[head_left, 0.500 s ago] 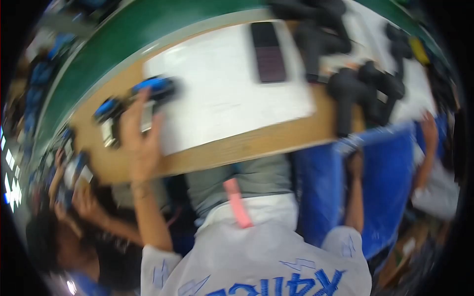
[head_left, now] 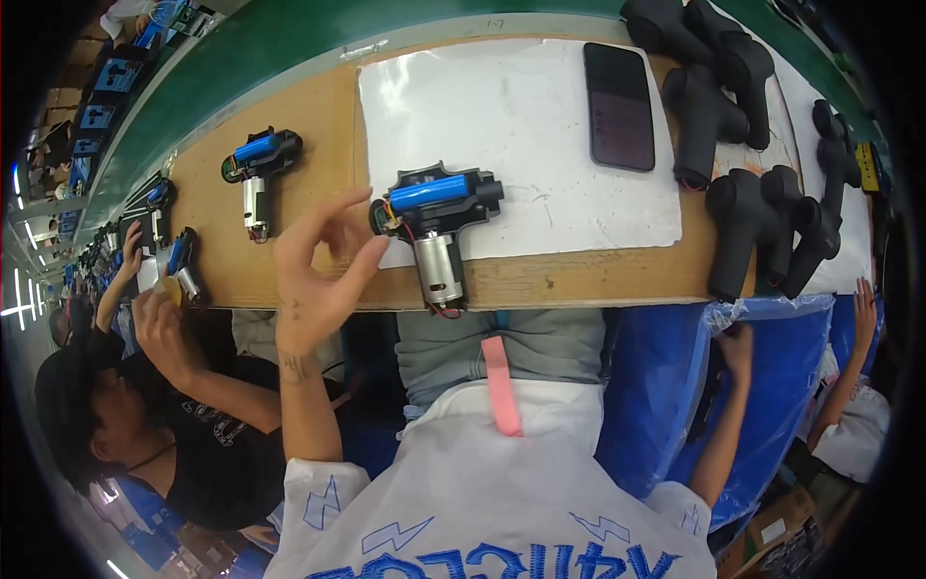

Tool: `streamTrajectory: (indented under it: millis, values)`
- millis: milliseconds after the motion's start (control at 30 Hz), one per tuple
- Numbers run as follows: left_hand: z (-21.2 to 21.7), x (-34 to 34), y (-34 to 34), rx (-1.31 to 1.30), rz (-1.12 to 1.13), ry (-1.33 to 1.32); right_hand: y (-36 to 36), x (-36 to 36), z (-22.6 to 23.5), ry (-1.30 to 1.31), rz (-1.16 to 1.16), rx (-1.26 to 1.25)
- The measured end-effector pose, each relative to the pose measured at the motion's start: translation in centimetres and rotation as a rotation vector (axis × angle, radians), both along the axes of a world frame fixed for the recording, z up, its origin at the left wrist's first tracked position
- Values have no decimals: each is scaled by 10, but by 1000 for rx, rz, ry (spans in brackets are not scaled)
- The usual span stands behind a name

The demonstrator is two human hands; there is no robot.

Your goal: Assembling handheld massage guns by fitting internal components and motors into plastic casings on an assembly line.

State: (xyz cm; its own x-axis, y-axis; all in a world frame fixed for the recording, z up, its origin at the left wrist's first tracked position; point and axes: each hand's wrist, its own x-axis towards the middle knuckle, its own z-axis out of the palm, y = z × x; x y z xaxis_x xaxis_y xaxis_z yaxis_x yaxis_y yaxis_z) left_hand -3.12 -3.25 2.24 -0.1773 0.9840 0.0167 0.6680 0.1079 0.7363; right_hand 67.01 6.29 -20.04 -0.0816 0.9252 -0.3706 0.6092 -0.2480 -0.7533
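Note:
My left hand (head_left: 318, 275) is open, thumb and fingers apart, just left of a motor assembly (head_left: 439, 236). That assembly has a blue battery cell across the top of a black half-shell and a silver motor below. It lies on the white sheet (head_left: 521, 116), its motor end over the wooden strip at the near edge. My right hand (head_left: 738, 349) reaches into a blue plastic-lined bin (head_left: 646, 386) at the right; its fingers are mostly hidden, so its grip cannot be made out. A dark thing shows below it inside the bin.
A second motor assembly (head_left: 256, 183) lies on the wood to the left. A phone (head_left: 619, 106) rests on the sheet. Several black T-shaped housings (head_left: 748, 227) sit at the right. A co-worker's hand (head_left: 166, 333) is at the left, another person's hand (head_left: 864, 307) at the far right.
The picture was blurred before and has shifted. My left hand was over the motor assembly at the sheet's left edge; that assembly is now nearer me on the sheet, with the hand beside it.

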Motion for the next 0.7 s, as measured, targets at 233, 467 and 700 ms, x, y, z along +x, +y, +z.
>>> streamTrajectory:
  millis: [233, 467, 700]
  values:
    - [-53, -1, 6, 224, 31, -318, -70, -14, 213, 318, -179, 81]
    - [-48, 12, 14, 258, 51, -266, -25, -192, 232, 920, -378, 235]
    - [-55, 7, 9, 299, 26, -259, -18, -285, 212, 652, -160, -53]
